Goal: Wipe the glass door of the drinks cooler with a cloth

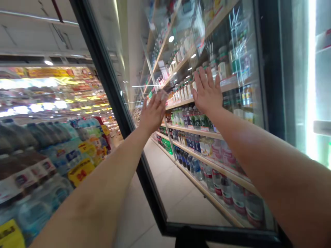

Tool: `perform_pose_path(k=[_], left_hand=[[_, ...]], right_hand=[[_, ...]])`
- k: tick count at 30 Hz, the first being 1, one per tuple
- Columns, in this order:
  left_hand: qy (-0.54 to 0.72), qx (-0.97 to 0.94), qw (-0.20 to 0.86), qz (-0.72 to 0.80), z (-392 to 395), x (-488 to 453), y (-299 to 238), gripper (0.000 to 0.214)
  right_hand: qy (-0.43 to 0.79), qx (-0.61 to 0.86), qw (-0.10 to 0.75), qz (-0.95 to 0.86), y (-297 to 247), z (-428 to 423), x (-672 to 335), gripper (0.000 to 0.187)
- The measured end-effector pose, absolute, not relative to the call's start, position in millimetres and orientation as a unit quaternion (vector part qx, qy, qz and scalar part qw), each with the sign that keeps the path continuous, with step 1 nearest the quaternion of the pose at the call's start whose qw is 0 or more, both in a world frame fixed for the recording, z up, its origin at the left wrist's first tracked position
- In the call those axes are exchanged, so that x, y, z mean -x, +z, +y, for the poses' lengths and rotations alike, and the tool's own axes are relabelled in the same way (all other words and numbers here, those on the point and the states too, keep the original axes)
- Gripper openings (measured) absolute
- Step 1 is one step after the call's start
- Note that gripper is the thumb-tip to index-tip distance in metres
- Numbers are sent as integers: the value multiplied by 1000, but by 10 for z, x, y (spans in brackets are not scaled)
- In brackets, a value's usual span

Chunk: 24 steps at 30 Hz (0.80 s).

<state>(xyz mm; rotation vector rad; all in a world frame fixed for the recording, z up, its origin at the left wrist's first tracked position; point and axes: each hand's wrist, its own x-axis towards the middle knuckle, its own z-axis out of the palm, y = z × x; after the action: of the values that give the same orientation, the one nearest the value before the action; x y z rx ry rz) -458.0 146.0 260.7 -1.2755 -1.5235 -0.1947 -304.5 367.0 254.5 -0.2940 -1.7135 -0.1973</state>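
Note:
A glass door (155, 210) with a black frame stands ajar and tilted in front of me. My right hand (208, 89) is held against its glass, palm forward and fingers stretched upward. Lower and to the left, my left hand (153, 112) also reaches to the pane, with its fingers extended and fairly close together. A whitish patch shows at the left fingertips; I cannot make out whether it is a thin thing or a gleam. Rows of drink bottles (196, 119) on shelves appear in the glass, and whether they are seen through it or mirrored is unclear.
Packs of bottled drinks (49, 148) with yellow price signs (81, 170) are stacked at left, blurred. Pale floor tiles (139, 213) run below the door. A bright light strip (311, 79) glows along the right side. A dark rounded shape (190, 237) sits at the bottom edge.

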Motion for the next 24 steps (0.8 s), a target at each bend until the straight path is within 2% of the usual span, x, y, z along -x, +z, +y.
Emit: perform_pose_path(k=[2,3,8,10,17,22,24], left_hand=[[-164,473,560,-660,1441,4651,2636,55],[-167,467,561,-663,1450,4656,2614,57],[41,601,515,-609,1534,4500,2347,53],[72,614,517,-592,1515,4483,2337,55],[-114,475,595,-639,1454,4510,2359,60],[25,596,539,-595,1355,4494,2200,57],[-5,583,543,-605,1241,4592,2256,53]], right_hand=[[-85,129,639,-753,2538,3683,3058,65],[-85,129,639,-753,2534,3684,3061,64],[-104,140,647,-743,2518,3668,3063,64],[-108,143,648,-740,2515,3660,3063,64],[-100,144,642,-746,2519,3636,3021,64],[-96,144,646,-743,2519,3618,2996,64],[-96,148,643,-745,2516,3609,2986,64]])
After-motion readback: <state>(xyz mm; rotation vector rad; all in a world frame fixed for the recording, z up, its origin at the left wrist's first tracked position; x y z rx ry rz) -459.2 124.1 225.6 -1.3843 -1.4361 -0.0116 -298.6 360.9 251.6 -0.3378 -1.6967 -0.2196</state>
